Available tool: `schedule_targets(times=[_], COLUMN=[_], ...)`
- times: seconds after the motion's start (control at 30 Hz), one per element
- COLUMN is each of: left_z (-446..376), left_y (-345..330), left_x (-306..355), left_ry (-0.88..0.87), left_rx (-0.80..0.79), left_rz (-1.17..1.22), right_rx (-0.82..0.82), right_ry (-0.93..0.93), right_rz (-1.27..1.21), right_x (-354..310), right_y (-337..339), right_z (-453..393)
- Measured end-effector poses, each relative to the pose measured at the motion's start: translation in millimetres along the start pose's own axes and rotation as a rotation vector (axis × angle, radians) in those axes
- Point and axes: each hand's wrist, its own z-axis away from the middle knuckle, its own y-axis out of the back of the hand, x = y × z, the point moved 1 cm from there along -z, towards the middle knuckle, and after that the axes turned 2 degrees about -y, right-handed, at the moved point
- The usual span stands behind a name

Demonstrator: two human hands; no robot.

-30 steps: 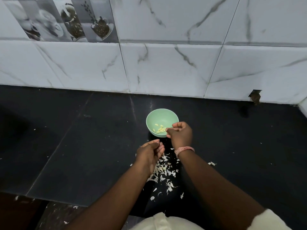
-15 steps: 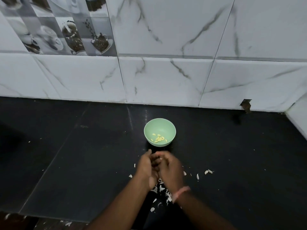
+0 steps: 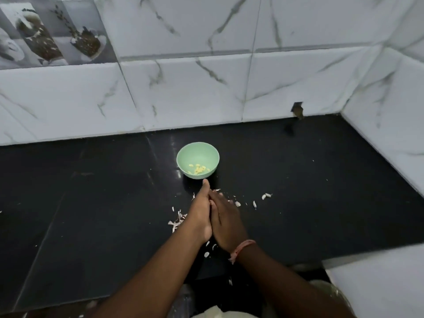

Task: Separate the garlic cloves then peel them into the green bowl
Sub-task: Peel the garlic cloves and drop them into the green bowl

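On the black table point(image 3: 298, 180), our green bowl point(image 3: 197, 154) holds peeled garlic cloves point(image 3: 199, 169) (small, yellow). We press left hand point(image 3: 199, 214) and right hand point(image 3: 227, 220) together, fingers straight, gripping nothing visible.

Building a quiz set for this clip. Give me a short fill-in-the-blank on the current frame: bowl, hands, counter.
1. The peeled cloves lie inside the ____ bowl.
2. The left hand and right hand are pressed ____, palm against palm, just short of the bowl.
3. Garlic skins lie scattered on the ____ counter.
4. A thread band sits on the ____ wrist.

Missing words: green; together; black; right
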Motion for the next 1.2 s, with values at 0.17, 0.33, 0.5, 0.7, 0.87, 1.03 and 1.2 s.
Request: schedule_targets(times=[0.17,0.33,0.5,0.7,0.87,1.03,1.2], left_z=[-8,-15,-23,-33,-40,-43,-38], left_y=[3,-4,-18,-22,-14,1,20], left_x=[-12,-29,-43,-40,-40,-42,-44], left_ry=[-0.073,0.039,0.058,0.030,-0.033,-0.123,-0.132], left_rx=[0.108,0.111,0.109,0.135,0.165,0.173,0.187], left_rz=[-0.043,-0.153,-0.148,-0.134,-0.203,-0.334,-0.320], right_rx=[0.245,0.281,0.156,0.043,0.165,0.050,0.004], right_ry=[-0.274,-0.418,-0.413,-0.387,-0.330,-0.312,-0.383], right_rz=[0.064,0.142,0.192,0.258,0.008,-0.309,-0.587], right_x=[50,89,99,104,90,63,66], right_y=[33,72,81,85,67,38,33], right_z=[-5,-5,-28,-41,-32,-15,-10])
